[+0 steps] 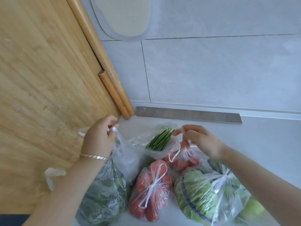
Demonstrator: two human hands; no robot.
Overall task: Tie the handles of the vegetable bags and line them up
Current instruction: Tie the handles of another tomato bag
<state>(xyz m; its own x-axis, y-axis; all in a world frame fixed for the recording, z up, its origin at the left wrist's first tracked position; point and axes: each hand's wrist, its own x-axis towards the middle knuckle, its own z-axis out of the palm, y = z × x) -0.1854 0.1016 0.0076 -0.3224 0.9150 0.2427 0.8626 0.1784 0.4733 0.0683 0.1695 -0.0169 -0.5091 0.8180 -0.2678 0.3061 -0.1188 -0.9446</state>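
Note:
A clear bag of green chives (160, 141) lies open at the back of the white counter. My left hand (99, 137) grips one of its handles, pulled up and to the left. My right hand (198, 141) pinches the other handle at the right, above a small bag of red vegetables (184, 160). In front lie a tied bag of carrots (151, 190), a tied bag of lettuce (205, 193) and a bag of dark leafy greens (104, 193) under my left forearm.
A large bamboo board (40, 79) leans at the left with two wooden rolling pins (114, 92) beside it. A metal strip (187, 115) lies along the tiled wall (211, 70). Bare white counter (268, 136) shows at the right.

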